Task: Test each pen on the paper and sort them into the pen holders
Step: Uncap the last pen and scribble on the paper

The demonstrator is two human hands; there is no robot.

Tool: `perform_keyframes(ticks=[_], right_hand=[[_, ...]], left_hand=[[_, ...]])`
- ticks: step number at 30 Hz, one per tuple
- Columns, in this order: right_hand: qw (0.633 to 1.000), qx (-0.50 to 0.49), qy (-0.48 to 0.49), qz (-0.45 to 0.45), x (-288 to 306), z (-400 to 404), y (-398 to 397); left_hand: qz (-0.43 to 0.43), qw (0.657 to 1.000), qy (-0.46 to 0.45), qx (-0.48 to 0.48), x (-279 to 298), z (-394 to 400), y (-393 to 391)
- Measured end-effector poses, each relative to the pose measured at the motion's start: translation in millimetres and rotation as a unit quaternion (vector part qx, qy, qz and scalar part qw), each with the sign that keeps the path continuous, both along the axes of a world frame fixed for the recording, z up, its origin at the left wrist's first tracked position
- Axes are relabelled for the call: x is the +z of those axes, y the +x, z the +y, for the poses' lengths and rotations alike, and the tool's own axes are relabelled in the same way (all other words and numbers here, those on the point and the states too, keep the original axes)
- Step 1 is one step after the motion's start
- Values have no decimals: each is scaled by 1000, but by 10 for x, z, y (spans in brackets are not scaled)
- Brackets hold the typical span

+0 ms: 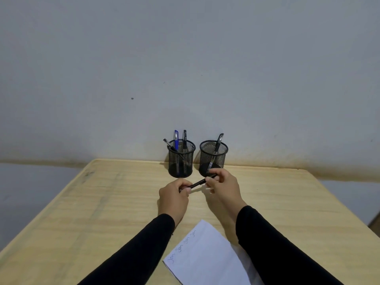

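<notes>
One surface (82,212), one paper (205,254) at its near edge between your sleeves, four scrawls on it already. Two mesh holders at the back by the wall: left holder (181,161) has three pens, right holder (213,157) has one. One black pen (198,183) is held in the air just in front of the holders, both ends pinched: left hand (173,199) has a narrow grip on the lower end, right hand (223,187) on the upper end. Looks like you're capping or uncapping it, can't tell which. If untested, pull the cap and bring the tip down to the paper; if tested, drop it in a holder.
</notes>
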State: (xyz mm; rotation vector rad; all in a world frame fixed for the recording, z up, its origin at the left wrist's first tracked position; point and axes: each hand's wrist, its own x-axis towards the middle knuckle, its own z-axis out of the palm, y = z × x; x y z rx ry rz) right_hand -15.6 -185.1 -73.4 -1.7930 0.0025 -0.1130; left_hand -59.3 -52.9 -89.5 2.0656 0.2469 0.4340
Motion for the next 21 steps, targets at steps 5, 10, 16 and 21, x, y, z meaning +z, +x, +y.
perform_keyframes(ticks=[5,10,16,21], right_hand=[[992,28,119,-30,288,106,-232],[989,70,58,-119,574,133,-437],[966,155,-100,-179,705,162,-613],[956,183,-159,-163,793,182,-806]], left_hand=[[-48,991,-124,-10,253,-67,-158],[-98,979,-179,-20,620,-24,-326],[-154,972,-167,-54,947,151,-528],[-110,962,-243,-54,922,276,-668]])
